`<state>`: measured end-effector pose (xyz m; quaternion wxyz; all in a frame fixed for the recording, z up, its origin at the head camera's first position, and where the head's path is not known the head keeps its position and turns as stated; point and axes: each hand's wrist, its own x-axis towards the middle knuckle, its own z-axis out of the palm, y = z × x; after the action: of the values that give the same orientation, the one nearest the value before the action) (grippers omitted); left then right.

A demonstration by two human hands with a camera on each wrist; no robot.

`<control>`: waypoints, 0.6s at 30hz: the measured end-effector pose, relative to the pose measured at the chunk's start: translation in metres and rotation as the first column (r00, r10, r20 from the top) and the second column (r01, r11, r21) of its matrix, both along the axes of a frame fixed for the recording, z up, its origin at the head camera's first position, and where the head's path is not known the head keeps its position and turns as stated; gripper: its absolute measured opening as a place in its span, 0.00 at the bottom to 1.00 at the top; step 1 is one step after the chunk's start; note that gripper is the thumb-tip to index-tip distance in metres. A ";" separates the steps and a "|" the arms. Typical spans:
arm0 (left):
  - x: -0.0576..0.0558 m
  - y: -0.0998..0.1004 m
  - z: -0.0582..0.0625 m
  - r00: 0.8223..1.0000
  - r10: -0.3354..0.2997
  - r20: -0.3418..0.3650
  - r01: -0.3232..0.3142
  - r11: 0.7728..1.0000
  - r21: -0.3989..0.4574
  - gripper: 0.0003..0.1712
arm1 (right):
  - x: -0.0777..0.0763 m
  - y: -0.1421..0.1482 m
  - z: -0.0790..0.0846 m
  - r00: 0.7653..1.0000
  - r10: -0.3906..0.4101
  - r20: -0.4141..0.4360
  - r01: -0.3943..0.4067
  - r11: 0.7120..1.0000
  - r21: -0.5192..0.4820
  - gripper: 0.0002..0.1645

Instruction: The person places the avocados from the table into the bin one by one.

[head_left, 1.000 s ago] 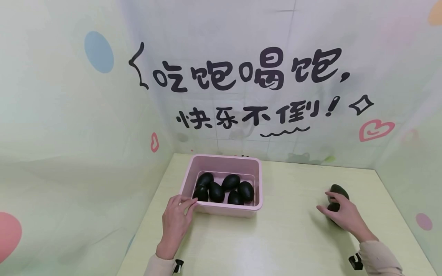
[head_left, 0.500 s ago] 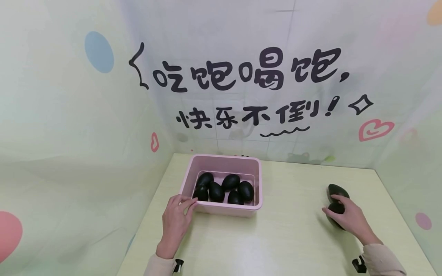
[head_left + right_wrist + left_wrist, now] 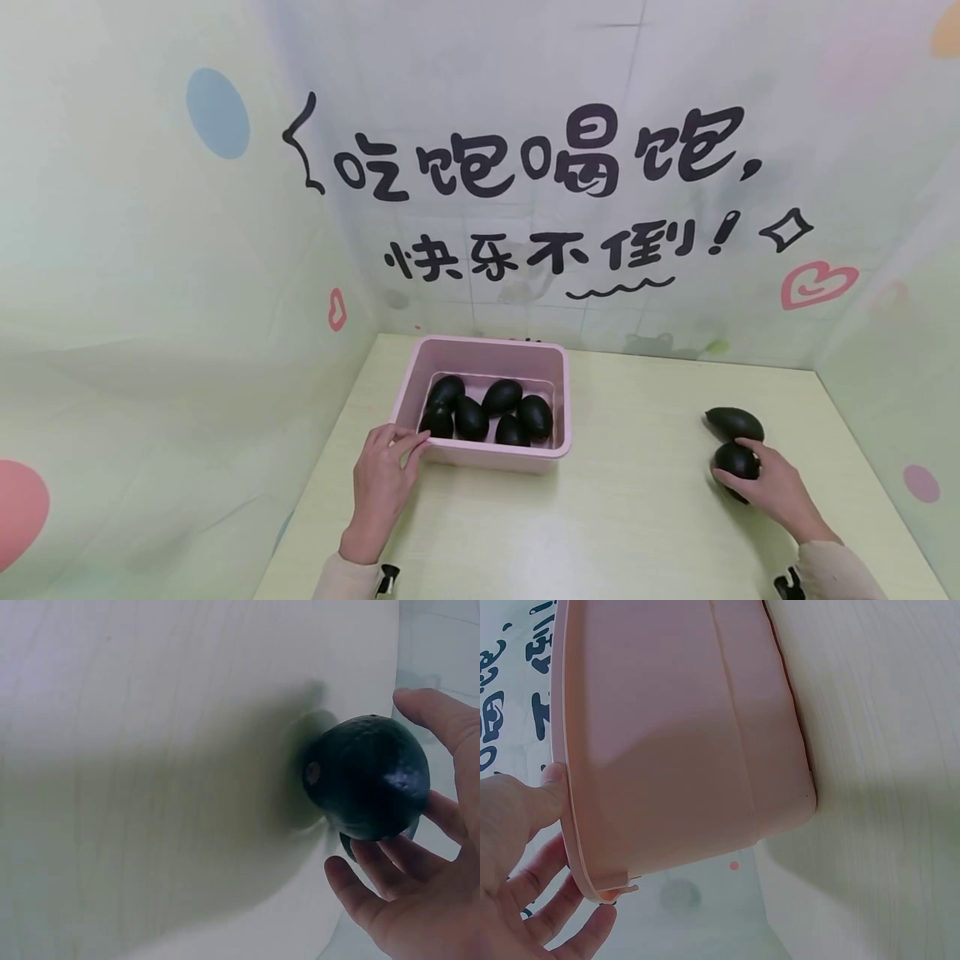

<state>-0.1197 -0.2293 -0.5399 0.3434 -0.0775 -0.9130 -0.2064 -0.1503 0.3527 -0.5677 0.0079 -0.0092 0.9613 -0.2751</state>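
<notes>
A pink plastic box (image 3: 487, 457) stands at the back of the table with several dark avocados (image 3: 471, 418) lying inside. My left hand (image 3: 384, 483) holds the rim at its near left corner. In the left wrist view, the thumb (image 3: 553, 780) lies on the rim and the other fingers spread along its edge. To the right, my right hand (image 3: 776, 487) has its thumb and fingers around a dark avocado (image 3: 735, 458). The right wrist view shows this avocado (image 3: 371, 780) end-on, fingertips against its underside. Another avocado (image 3: 738, 423) lies just behind it.
A pale wood-look table (image 3: 615, 517) fills the foreground, with bare surface between the box and the right-hand avocados. A printed cloth backdrop (image 3: 517, 308) with dark lettering rises behind and along both sides.
My right hand has shifted slightly right and nearer, and its fingers have closed around the near avocado. The avocado behind has turned a little. My left hand and the box have not moved.
</notes>
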 end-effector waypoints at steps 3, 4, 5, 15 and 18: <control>0.000 0.000 0.000 1.000 0.000 0.001 0.000 1.000 0.001 0.12 | 0.001 0.002 -0.002 1.000 -0.004 0.024 0.004 1.000 0.005 0.49; 0.001 0.000 0.000 1.000 0.001 0.001 -0.001 1.000 0.001 0.12 | 0.001 0.002 -0.002 1.000 -0.005 0.028 0.005 1.000 0.006 0.50; 0.001 0.000 0.000 1.000 0.002 0.001 -0.002 1.000 0.001 0.12 | 0.001 0.002 -0.002 1.000 -0.006 0.031 0.005 1.000 0.007 0.50; 0.000 0.000 0.000 1.000 -0.001 0.008 0.001 1.000 -0.004 0.12 | -0.001 0.005 -0.006 0.996 -0.012 0.093 0.011 1.000 0.016 0.57; 0.000 0.000 -0.001 1.000 0.000 0.007 0.000 1.000 -0.005 0.12 | -0.002 0.006 -0.007 0.995 -0.013 0.098 0.012 1.000 0.018 0.57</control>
<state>-0.1202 -0.2289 -0.5405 0.3399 -0.0773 -0.9147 -0.2044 -0.1523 0.3588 -0.5748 0.0534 0.0103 0.9621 -0.2671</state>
